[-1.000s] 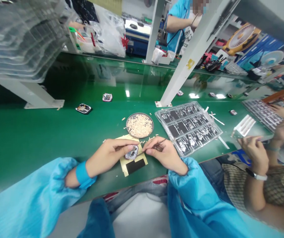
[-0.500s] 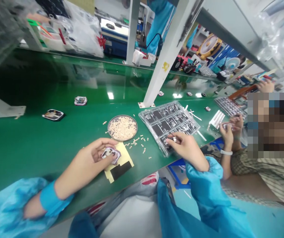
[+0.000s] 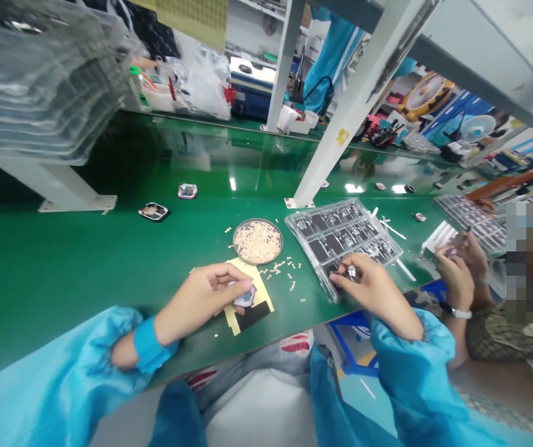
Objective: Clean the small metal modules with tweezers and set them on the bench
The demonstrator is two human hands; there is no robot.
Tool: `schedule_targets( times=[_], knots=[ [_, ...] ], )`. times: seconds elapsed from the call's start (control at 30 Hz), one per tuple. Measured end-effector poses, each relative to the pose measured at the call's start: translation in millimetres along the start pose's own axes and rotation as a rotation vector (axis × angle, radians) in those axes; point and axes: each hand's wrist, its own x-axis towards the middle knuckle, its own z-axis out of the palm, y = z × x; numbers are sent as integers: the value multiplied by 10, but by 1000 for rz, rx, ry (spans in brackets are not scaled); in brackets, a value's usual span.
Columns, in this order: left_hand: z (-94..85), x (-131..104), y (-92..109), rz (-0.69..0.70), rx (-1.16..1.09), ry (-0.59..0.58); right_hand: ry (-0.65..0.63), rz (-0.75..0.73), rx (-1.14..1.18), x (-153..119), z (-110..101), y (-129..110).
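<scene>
My left hand (image 3: 208,293) grips a small rounded-square electronic device housing (image 3: 246,299), its thumb lying across the top and covering part of it. Beneath that hand is a yellow paper sheet (image 3: 249,269) with a black patch (image 3: 254,315). At the near corner of a clear compartment tray (image 3: 310,266) filled with dark and silvery parts, my right hand (image 3: 376,287) has thumb and fingers pinched together. What the pinch holds is too small to make out. A round dish (image 3: 281,241) of tiny beige pieces (image 3: 258,239) stands between the hands.
Loose beige pieces (image 3: 278,268) lie beside the dish. Two more housings, one dark (image 3: 153,212) and one light (image 3: 187,190), rest at the left. A white post (image 3: 325,143) rises behind the tray. On the right, another person's hands (image 3: 457,267) work near white strips (image 3: 437,238).
The camera view has swung left, so everything sits further right in the picture. My left thumb now covers more of the housing. My right hand stays at the tray's near corner.
</scene>
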Motion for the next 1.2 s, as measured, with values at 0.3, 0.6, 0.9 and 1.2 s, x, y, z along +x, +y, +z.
schedule_targets(
  times=[0.3,0.6,0.9,1.2],
  knots=[
    [-17,-18,37,8,-95,-14,-149,94,698,34,595,-796],
    [-26,-59,22,121,-117,6,-353,145,962,62,976,-1071],
    [7,-64,-49,202,-16,-37,-333,169,948,114,1075,-1073],
    [10,-71,-97,233,259,77,-330,122,928,148,1021,-1083]
  ],
)
